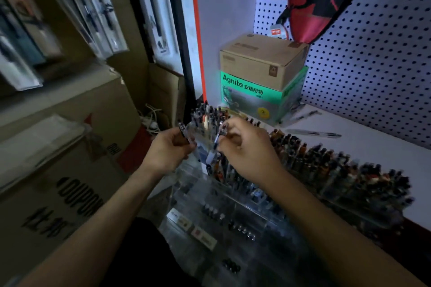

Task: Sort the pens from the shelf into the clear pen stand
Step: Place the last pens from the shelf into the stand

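- The left hand (169, 149) is holding a small bunch of pens (186, 134) above the left end of the clear pen stand (233, 207); its grip is curled round them, their dark caps poking up past the fingers.
- The right hand (247, 149) is pinching a single pen (216, 144) between fingertips and thumb, the barrel slanting down towards the crowded compartments, tip just above the pens already standing there.
- The stand is sitting on the white shelf (373, 147), its upper tiers packed with dark-capped pens; the lower front tiers are looking far emptier, though blur makes the count unclear.
- Two loose pens (313, 133) are lying on the shelf behind the stand, near the green box (258, 98) with a cardboard box (261, 60) stacked on it, so the task is probably not yet finished.
- Risks, as I judge them:
  - The pinched pen is heading for a dense slot; pushing it in at a slant could jam it against neighbours or tip them sideways.
  - The left bunch is being held loosely near its top end, so a pen could be slipping out and falling to the floor beside the shelf.
  - The right forearm is passing just over the packed rows; dropping the wrist could knock pens over.
  - Dim light and motion blur could be hiding which compartment matches the pen, inviting a mis-sort.
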{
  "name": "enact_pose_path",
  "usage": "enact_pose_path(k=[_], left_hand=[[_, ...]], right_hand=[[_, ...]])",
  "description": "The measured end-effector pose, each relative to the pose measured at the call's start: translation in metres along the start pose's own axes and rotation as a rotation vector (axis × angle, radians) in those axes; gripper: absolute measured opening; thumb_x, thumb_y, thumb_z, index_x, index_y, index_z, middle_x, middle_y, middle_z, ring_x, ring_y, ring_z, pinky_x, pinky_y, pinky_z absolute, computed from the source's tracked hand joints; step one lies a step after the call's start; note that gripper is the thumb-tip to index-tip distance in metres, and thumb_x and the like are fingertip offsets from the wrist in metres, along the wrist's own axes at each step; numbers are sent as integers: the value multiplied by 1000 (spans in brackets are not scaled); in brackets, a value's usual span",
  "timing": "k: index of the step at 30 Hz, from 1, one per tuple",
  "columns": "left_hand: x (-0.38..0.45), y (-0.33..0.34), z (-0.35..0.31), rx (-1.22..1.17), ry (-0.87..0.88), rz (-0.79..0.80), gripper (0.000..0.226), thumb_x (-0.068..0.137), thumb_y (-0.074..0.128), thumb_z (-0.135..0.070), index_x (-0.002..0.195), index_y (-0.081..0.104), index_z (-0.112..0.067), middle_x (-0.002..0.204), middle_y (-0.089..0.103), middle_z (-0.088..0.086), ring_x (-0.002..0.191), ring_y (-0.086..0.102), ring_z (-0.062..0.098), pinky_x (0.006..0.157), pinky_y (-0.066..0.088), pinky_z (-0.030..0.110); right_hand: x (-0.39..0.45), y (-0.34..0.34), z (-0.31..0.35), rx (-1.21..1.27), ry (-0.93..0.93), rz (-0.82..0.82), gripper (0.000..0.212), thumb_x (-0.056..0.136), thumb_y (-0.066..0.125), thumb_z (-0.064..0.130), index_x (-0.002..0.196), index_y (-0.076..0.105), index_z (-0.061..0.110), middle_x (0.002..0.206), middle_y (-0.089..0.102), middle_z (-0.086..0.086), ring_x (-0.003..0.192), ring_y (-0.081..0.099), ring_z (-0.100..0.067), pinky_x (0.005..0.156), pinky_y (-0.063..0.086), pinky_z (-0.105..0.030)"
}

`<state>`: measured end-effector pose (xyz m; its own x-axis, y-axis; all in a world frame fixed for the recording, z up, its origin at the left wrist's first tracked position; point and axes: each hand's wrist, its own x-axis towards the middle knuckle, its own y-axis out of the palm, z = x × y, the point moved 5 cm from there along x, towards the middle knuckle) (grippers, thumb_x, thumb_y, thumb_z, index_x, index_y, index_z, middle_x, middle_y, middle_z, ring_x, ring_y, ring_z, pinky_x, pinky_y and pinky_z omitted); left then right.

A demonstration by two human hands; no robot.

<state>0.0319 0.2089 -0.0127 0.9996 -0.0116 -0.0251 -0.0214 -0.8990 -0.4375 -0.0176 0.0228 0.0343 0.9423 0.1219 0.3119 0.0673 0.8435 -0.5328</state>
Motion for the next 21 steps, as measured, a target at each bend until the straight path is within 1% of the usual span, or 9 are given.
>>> enact_pose_path(k=[2, 4, 5, 8, 12, 15, 18, 20, 21], left_hand=[[2, 3, 10, 126, 12, -22, 16, 85, 72, -5, 83, 66, -20, 81, 71, 1, 78, 68, 19, 75, 59, 38], [4, 7, 17, 242, 28, -15, 10, 83, 72, -9, 85, 68, -19, 80, 70, -2, 77, 68, 16, 76, 59, 39], [4, 11, 17, 283, 33, 6, 9, 83, 71, -10, 88, 68, -17, 80, 70, -2, 77, 67, 16, 76, 58, 38], [4, 22, 17, 391, 52, 90, 10, 83, 70, -11, 92, 68, -16, 85, 68, 1, 82, 66, 20, 76, 55, 35], [5, 32, 21, 436, 24, 175, 15, 84, 68, -9, 94, 68, -20, 85, 66, -2, 81, 64, 16, 71, 51, 28], [5, 34, 21, 417, 8, 198, 19, 85, 67, -5, 92, 65, -23, 89, 68, 0, 85, 65, 15, 73, 52, 27], [2, 27, 14, 434, 57, 168, 21, 86, 66, -3, 102, 68, -18, 98, 68, 0, 92, 65, 15, 77, 51, 27], [-4, 19, 2, 416, 133, 119, 23, 87, 64, -2, 105, 68, -16, 101, 68, -2, 92, 64, 13, 79, 53, 27], [-9, 14, -4, 399, 171, 90, 23, 87, 64, -3, 104, 68, -18, 101, 68, -4, 90, 64, 10, 76, 53, 23]], right_hand=[[11, 14, 0, -69, -20, 25, 7, 95, 57, 17, 96, 57, 10, 75, 63, -3, 57, 54, -4, 54, 39, -27], [19, 25, -1, -139, -17, 52, 9, 95, 57, 17, 98, 57, 9, 78, 64, -6, 54, 52, -2, 52, 37, -26], [22, 29, -2, -164, -11, 64, 10, 95, 56, 16, 101, 56, 8, 82, 65, -9, 57, 55, -3, 54, 42, -28], [26, 37, -5, -211, 26, 107, 16, 95, 56, 15, 107, 57, 5, 94, 67, -16, 80, 64, -24, 73, 55, -42], [24, 40, -8, -274, 68, 167, 20, 95, 58, 9, 112, 60, 0, 106, 66, -19, 98, 62, -30, 88, 53, -46], [25, 37, -11, -309, 69, 197, 15, 90, 61, 1, 104, 66, -3, 102, 69, -21, 97, 64, -31, 89, 53, -48], [25, 25, -13, -345, 87, 183, 14, 87, 61, -1, 97, 69, -7, 96, 70, -24, 89, 67, -31, 84, 56, -44], [22, 9, -8, -337, 81, 143, 14, 89, 62, 3, 99, 71, 0, 96, 73, -16, 82, 67, -21, 80, 56, -32], [17, -1, -5, -315, 83, 120, 14, 90, 64, 6, 101, 72, 5, 96, 74, -9, 79, 67, -15, 78, 55, -28]])
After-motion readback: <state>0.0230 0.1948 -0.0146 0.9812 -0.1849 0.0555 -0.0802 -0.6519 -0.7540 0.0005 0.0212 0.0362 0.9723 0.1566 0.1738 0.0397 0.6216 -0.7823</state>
